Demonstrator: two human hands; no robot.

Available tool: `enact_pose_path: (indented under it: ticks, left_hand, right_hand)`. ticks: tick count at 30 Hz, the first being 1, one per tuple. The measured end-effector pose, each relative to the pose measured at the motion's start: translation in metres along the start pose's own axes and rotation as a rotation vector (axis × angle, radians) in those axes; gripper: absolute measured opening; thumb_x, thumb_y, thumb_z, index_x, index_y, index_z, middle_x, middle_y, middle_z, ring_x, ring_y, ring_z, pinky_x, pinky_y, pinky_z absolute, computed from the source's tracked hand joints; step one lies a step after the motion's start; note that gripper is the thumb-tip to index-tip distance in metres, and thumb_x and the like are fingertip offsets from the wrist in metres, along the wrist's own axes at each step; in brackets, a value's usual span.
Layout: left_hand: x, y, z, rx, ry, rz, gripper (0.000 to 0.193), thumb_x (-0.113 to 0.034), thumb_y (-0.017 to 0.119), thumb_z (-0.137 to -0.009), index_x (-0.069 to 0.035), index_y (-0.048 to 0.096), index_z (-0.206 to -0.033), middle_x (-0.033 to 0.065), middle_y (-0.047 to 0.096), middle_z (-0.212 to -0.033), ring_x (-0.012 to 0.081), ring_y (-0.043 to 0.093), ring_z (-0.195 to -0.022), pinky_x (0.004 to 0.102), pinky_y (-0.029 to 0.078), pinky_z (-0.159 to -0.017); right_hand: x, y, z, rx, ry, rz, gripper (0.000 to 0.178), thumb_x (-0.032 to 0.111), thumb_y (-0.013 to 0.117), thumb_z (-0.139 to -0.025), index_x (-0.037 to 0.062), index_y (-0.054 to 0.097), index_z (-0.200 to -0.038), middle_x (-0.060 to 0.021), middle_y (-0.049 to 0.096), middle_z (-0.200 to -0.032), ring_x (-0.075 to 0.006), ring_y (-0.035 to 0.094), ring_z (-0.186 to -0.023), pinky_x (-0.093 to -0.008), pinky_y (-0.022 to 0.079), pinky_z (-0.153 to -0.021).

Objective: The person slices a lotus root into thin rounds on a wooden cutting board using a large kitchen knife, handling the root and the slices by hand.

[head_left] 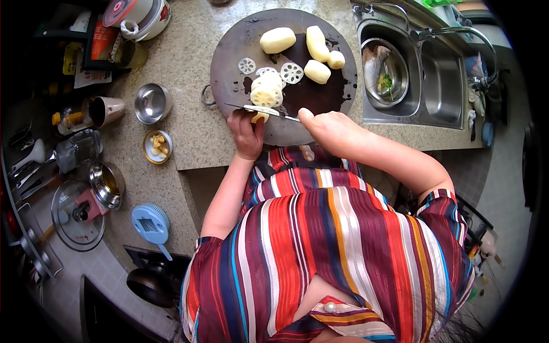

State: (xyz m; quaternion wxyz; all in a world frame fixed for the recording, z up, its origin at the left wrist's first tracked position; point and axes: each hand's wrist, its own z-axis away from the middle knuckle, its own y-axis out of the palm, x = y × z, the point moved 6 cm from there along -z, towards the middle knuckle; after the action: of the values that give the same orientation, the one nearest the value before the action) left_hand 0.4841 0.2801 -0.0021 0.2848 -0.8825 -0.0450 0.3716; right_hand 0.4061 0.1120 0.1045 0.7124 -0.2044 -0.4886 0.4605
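At the near edge of a round dark cutting board (229,54), my left hand (247,137) has its fingers closed round a piece of lotus root (261,116). My right hand (327,131) grips a knife (290,118), its handle hidden in the fist. The blade lies across the lotus root, beside my left fingertips, with a white slice against it. Just beyond is an overlapping pile of lotus root slices (266,94). Two slices lie apart, a small one (246,66) and a larger one (292,72). Several pale peeled pieces (278,40) rest on the board's far half.
Right of the board is a double sink (443,86) holding a metal bowl (405,91) with fish. To the left stand a steel bowl (152,103), a small dish of peeled pieces (157,147) and a blue grater (150,224). Jars and a glass lid (77,237) crowd the far left.
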Motion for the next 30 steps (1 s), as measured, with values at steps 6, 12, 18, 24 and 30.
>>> enact_pose_path:
  ticks: [6,12,18,24,30]
  left_hand:
    - [0.003,0.001,0.002,-0.01,-0.022,0.009,0.028,-0.007,0.068,-0.082,0.0,0.057,-0.107,0.0195,0.054,-0.11,0.0388,0.05,-0.105,0.0463,0.04,-0.093]
    - [0.002,0.001,0.002,-0.014,-0.01,-0.007,0.028,-0.009,0.069,-0.083,0.0,0.056,-0.107,0.0199,0.054,-0.111,0.0385,0.051,-0.105,0.0458,0.041,-0.093]
    - [0.003,0.0,0.004,-0.023,-0.035,-0.017,0.029,-0.011,0.068,-0.085,0.0,0.055,-0.109,0.0203,0.053,-0.112,0.0386,0.051,-0.105,0.045,0.041,-0.093]
    - [0.003,0.0,0.001,-0.019,-0.058,0.004,0.026,-0.017,0.064,-0.09,-0.001,0.054,-0.109,0.0192,0.052,-0.111,0.0368,0.05,-0.106,0.0448,0.04,-0.094]
    - [0.0,0.0,-0.004,-0.019,-0.01,-0.035,0.026,-0.02,0.064,-0.092,-0.003,0.055,-0.11,0.0156,0.052,-0.112,0.0348,0.051,-0.105,0.0456,0.041,-0.094]
  right_hand:
    - [-0.003,0.003,-0.006,0.03,-0.002,-0.019,0.026,-0.002,0.054,-0.078,-0.0017,0.035,-0.096,-0.0226,0.057,-0.066,-0.0441,0.06,-0.068,-0.0506,0.047,-0.058]
    - [-0.008,0.01,-0.01,0.018,-0.003,-0.033,0.027,-0.003,0.055,-0.077,-0.0016,0.036,-0.096,-0.0223,0.058,-0.067,-0.0439,0.061,-0.068,-0.0504,0.047,-0.058]
    - [-0.004,0.006,-0.013,0.043,-0.034,-0.045,0.023,-0.002,0.053,-0.08,-0.0017,0.036,-0.095,-0.0225,0.059,-0.068,-0.0436,0.062,-0.069,-0.05,0.048,-0.057]
    - [-0.019,0.037,-0.032,0.012,0.014,-0.011,0.021,-0.001,0.055,-0.081,-0.0019,0.041,-0.097,-0.0232,0.064,-0.075,-0.0423,0.067,-0.075,-0.0489,0.053,-0.062]
    - [-0.024,0.039,-0.035,-0.026,-0.003,0.018,0.021,0.002,0.056,-0.082,-0.0012,0.041,-0.097,-0.0229,0.065,-0.076,-0.0409,0.067,-0.076,-0.048,0.054,-0.063]
